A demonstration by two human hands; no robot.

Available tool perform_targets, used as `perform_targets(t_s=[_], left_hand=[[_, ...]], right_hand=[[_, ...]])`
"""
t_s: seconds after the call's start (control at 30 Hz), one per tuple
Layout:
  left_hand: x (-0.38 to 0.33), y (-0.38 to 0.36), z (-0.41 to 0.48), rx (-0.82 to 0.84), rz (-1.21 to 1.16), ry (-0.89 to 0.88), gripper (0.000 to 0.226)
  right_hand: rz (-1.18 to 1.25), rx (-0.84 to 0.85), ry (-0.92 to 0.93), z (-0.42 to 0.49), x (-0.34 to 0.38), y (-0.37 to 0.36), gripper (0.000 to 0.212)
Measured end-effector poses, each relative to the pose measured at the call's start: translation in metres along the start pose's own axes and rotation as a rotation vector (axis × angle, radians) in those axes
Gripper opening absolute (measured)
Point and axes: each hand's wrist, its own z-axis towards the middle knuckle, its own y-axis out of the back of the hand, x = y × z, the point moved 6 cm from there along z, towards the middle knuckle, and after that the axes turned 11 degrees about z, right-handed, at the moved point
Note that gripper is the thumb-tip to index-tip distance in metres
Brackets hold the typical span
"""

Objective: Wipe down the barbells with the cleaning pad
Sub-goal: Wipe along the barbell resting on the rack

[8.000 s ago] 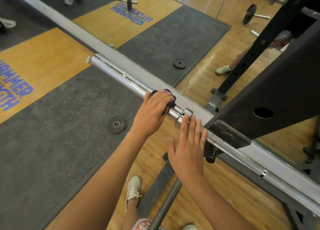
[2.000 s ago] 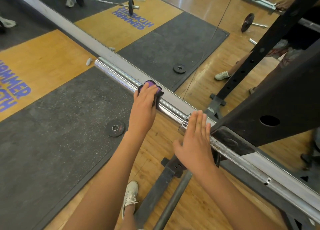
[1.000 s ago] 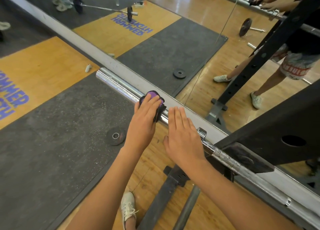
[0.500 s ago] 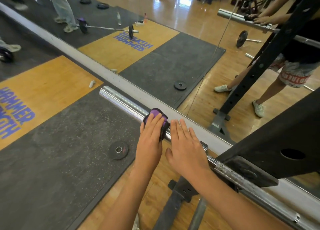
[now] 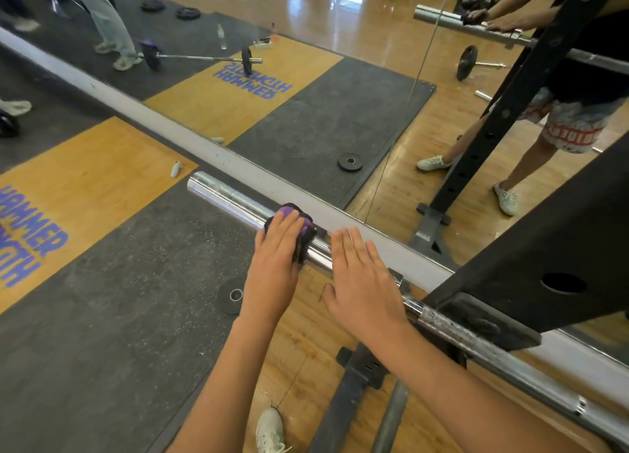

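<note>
A chrome barbell (image 5: 224, 193) lies across a black rack, its bare sleeve end pointing up-left. My left hand (image 5: 275, 258) grips a purple and black cleaning pad (image 5: 308, 238), fingers draped over it and the pad wrapped on the sleeve about midway along. Just to its right, my right hand (image 5: 364, 282) rests flat on the sleeve with straight fingers, covering the collar. The knurled shaft (image 5: 452, 330) runs on to the lower right under the rack's hook.
A black rack upright (image 5: 544, 241) slants across the right side. A wall mirror (image 5: 340, 95) right behind the bar reflects the gym, another barbell and people. A small black plate (image 5: 231, 296) lies on the rubber mat. The rack's base bars (image 5: 354, 384) and my shoe (image 5: 270, 428) are below.
My right hand has moved left from the shaft by the rack onto the sleeve beside my left hand. The pad has slid along the sleeve. The view has tilted up.
</note>
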Motion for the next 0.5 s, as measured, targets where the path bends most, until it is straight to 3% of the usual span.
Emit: perform_targets(t_s=[0.13,0.3,0.5], left_hand=[[0.010,0.009,0.020,-0.012,-0.001,0.205,0.043],[-0.013,-0.001,-0.003,0.028,0.003,0.052,0.049],[-0.007,0.007,0.035,0.063,0.074,0.144,0.032]], right_hand=[[0.002,-0.001,-0.006,0.000,-0.002,-0.002,0.078],[-0.006,0.022,-0.027,0.000,-0.001,-0.003,0.077],[-0.036,0.005,-0.062,0.000,-0.002,-0.008,0.074]])
